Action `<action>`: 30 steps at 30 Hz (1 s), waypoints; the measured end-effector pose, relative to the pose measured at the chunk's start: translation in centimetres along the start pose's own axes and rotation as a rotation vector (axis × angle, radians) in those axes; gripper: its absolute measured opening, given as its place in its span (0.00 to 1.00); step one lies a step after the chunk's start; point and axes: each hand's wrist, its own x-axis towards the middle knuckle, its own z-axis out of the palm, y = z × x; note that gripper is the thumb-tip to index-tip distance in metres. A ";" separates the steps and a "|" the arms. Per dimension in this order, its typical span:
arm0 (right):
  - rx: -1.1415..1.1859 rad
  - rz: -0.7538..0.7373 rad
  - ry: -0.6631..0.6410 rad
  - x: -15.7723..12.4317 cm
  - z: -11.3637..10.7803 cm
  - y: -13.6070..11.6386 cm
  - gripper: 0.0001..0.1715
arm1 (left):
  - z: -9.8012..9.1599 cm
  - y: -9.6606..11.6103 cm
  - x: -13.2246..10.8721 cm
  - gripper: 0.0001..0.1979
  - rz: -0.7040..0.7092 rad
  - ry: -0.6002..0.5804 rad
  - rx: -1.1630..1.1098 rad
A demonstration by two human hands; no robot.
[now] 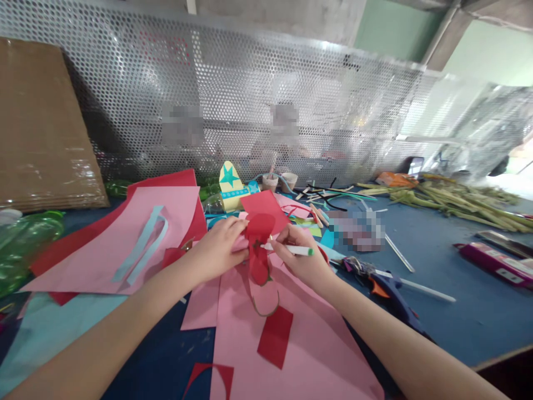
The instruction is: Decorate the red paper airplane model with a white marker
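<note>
My left hand (222, 244) is closed with its fingertips pressed on a long red paper cutout (259, 261) with a rounded lower end. A small dark mark shows on the cutout. My right hand (302, 253) grips a white marker with a green end (297, 250), its tip at that mark. Beneath the cutout lies a pink paper shape (266, 294) with a dark rounded edge. A squarer red paper (266, 210) stands just behind my fingers. Large pink sheets (300, 339) spread under both hands, with a small red scrap (276, 337) on top.
A glue gun (385, 291) lies right of my right forearm. Pink and red sheets (137, 244) and a green plastic bottle (29, 250) are at left. Behind stand a yellow decorated bottle (231, 186) and small cups (270, 182). Stalks (462, 200) and a purple box cutter (495, 264) lie right.
</note>
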 end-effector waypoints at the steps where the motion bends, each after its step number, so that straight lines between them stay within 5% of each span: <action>1: 0.003 -0.001 -0.002 0.0 0.0 0.0 0.14 | 0.0 0.0 0.0 0.16 -0.001 -0.002 0.000; 30: 0.000 0.025 -0.001 0.0 -0.2 0.0 0.13 | 0.1 -0.2 0.0 0.15 -0.006 0.000 -0.005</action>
